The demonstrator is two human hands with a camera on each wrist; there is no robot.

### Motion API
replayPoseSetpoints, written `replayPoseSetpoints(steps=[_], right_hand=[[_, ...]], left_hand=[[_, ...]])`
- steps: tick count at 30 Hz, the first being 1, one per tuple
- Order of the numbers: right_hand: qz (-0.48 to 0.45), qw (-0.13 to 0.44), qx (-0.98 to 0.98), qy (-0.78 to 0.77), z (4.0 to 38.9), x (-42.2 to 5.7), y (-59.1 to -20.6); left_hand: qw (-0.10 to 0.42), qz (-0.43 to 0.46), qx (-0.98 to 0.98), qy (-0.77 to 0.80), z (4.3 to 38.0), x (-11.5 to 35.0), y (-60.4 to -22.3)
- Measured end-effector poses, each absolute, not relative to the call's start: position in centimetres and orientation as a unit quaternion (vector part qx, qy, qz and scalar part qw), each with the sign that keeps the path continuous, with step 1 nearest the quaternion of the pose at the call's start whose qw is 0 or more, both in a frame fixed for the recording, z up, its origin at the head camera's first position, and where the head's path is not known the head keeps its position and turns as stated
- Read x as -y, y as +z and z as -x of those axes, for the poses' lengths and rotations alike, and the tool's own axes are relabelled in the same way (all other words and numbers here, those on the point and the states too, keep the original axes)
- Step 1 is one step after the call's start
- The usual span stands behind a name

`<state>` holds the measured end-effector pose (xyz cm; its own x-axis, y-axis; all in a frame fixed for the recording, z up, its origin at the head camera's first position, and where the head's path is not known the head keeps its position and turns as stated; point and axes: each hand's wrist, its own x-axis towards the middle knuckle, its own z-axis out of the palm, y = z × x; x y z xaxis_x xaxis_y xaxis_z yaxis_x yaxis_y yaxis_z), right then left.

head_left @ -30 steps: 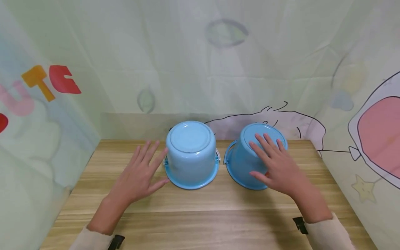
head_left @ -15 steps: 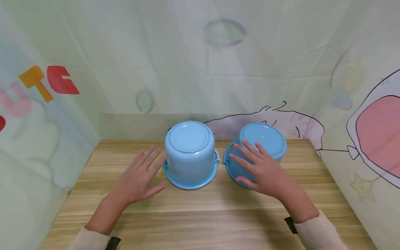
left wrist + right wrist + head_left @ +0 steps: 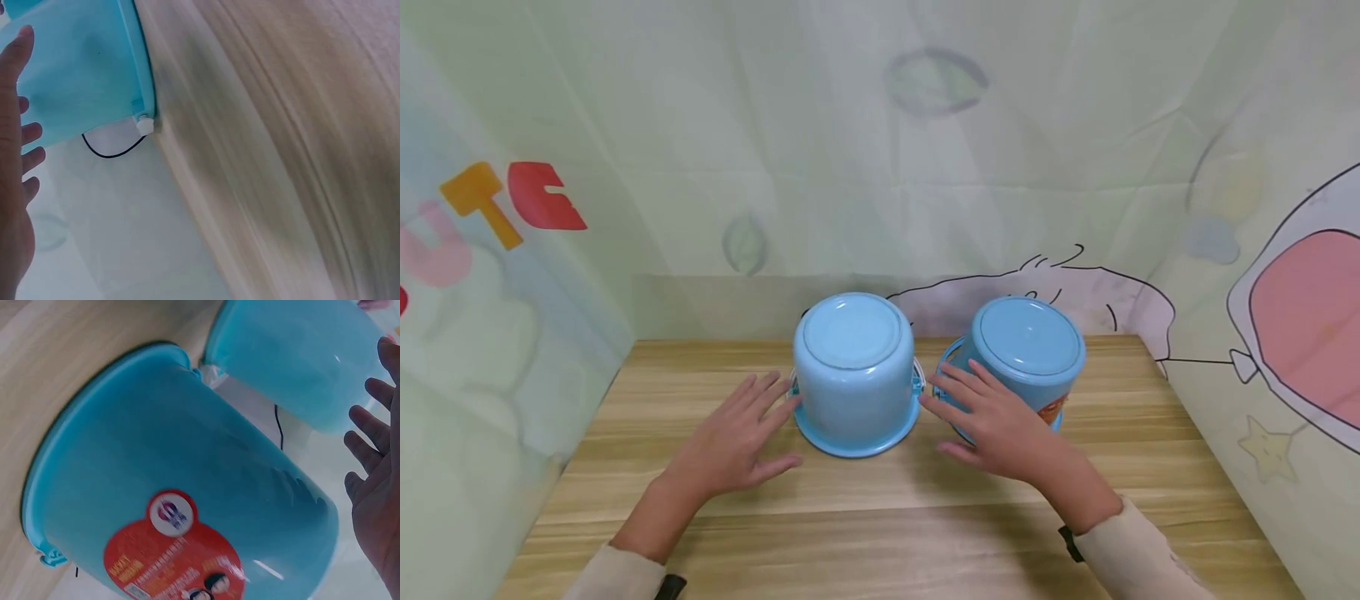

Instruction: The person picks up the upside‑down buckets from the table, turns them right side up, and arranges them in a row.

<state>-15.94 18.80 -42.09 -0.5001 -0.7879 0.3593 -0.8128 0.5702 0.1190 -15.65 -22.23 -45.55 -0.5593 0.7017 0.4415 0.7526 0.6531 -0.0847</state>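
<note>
Hands both relaxed, fingers spread and fairly straight. Left hand (image 3: 733, 442) just beside left bucket (image 3: 853, 387), on its left side; contact hard to tell from this angle. Right hand (image 3: 1003, 433) in front of right bucket (image 3: 1030, 342), fingertips near the gap between the two. Both buckets blue, upside down, bases up, rims on wood-grain table (image 3: 850, 542), side by side toward far edge. Right one has red sticker (image 3: 175, 556). Light sleeves (image 3: 1131, 546), black straps (image 3: 1070, 543) at wrists. Behind, pale printed cloth (image 3: 820, 142): coloured letters (image 3: 475, 187) left, pink shape (image 3: 1315, 308) right.
</note>
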Motion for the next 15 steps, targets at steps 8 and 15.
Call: replayPoseSetpoints(steps=[8, 15], right_hand=[[-0.474, 0.150, 0.868, 0.003, 16.7, -17.8, -44.3], [-0.475, 0.125, 0.871, -0.010, 17.4, -17.4, -45.9]], left_hand=[[0.204, 0.422, 0.883, -0.035, 16.1, 22.2, -46.6], [0.191, 0.422, 0.886, -0.030, 16.5, 21.8, -47.1]])
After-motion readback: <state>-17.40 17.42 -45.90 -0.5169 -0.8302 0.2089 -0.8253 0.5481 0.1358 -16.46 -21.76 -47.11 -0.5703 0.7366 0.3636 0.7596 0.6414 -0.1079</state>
